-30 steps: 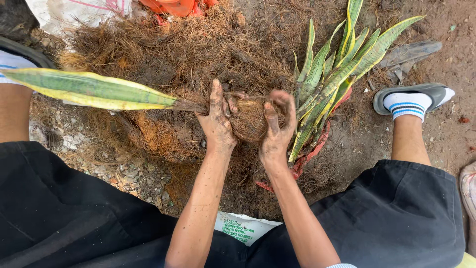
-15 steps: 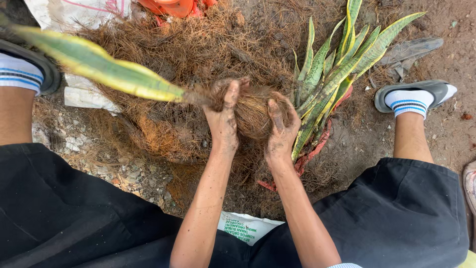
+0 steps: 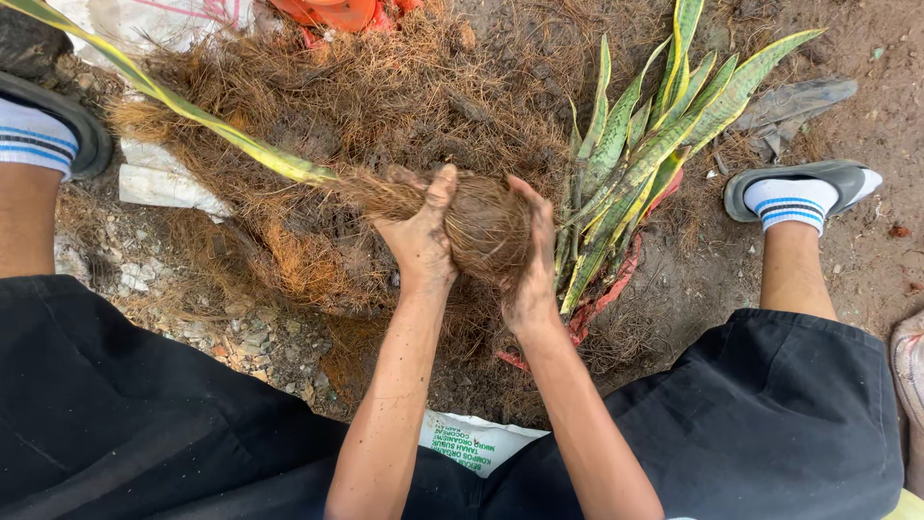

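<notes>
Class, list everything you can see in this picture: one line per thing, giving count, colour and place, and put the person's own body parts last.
Fibre-wrapped root ball: one, brown, centre, between both hands.
Long leaf: one, green with yellow edges, running from the ball to upper left.
Snake plant bundle: one, green and yellow, right of the ball, on the ground.
Coconut fibre pile: one, brown, top centre.
White sack: one, bottom centre.
Orange object: one, top edge.
Sandals: two, dark, left and right edges.
Left hand: on the ball.
Right hand: on the ball.
</notes>
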